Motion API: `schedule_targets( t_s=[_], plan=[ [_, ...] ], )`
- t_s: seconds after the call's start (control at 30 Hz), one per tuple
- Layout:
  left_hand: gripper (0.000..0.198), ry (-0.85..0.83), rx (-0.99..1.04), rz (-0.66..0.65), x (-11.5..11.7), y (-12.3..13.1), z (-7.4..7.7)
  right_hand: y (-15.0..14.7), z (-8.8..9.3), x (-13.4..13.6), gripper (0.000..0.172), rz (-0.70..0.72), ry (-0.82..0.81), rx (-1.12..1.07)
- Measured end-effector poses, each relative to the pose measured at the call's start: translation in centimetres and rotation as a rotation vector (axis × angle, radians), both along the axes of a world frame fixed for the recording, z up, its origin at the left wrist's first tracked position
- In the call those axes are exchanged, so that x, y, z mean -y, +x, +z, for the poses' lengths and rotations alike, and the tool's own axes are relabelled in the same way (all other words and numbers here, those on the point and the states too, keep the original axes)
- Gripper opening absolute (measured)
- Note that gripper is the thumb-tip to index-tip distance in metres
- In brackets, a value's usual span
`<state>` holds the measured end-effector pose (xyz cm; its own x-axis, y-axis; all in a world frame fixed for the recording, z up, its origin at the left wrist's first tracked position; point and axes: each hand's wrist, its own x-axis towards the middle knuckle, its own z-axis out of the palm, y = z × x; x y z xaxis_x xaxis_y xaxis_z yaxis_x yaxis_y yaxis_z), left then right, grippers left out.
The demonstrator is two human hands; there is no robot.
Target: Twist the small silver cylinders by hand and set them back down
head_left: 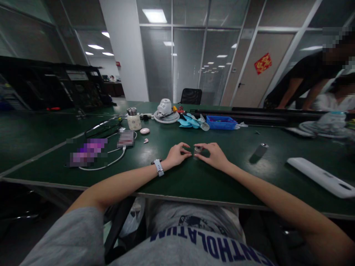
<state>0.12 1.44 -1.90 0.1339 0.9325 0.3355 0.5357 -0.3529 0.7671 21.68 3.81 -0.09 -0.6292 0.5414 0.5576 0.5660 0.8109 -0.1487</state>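
Both my hands rest on the dark green table [194, 181], fingertips nearly meeting. My right hand [213, 155] pinches a small grey cylindrical part [198, 150] that stands on the table between the hands. My left hand [177, 154], with a white watch on the wrist, is curled beside that part, its fingertips pressed together just left of it. I cannot tell if the left fingers touch the part.
A grey cylinder [260, 149] lies to the right, and a long white cover [321, 176] further right. At the back are a disassembled white fan [165, 112], blue fan blades [191, 121], a blue tray [221, 122], a small jar [133, 119] and cables [111, 159]. Another person [307, 81] leans at the far right.
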Motion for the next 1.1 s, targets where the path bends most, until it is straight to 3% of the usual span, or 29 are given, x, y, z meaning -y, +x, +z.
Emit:
schedule_targets(
  t_s=[0.23, 0.57, 0.83, 1.1],
  plan=[
    [0.040, 0.005, -0.033, 0.008, -0.3, -0.1, -0.5, 0.1, -0.3, -0.5, 0.040, 0.002, 0.010, -0.001],
    [0.036, 0.010, 0.026, 0.016, -0.5, 0.1, -0.9, -0.1, 0.0, 0.0, 0.039, -0.025, 0.011, 0.003],
    [0.027, 0.004, -0.015, 0.028, 0.0, 0.1, -0.1, -0.1, -0.2, 0.0, 0.038, -0.027, -0.056, -0.010],
    [0.026, -0.002, -0.037, -0.009, 0.1, 0.1, 0.2, 0.4, 0.9, -0.4, 0.036, -0.063, -0.014, 0.039]
  ],
)
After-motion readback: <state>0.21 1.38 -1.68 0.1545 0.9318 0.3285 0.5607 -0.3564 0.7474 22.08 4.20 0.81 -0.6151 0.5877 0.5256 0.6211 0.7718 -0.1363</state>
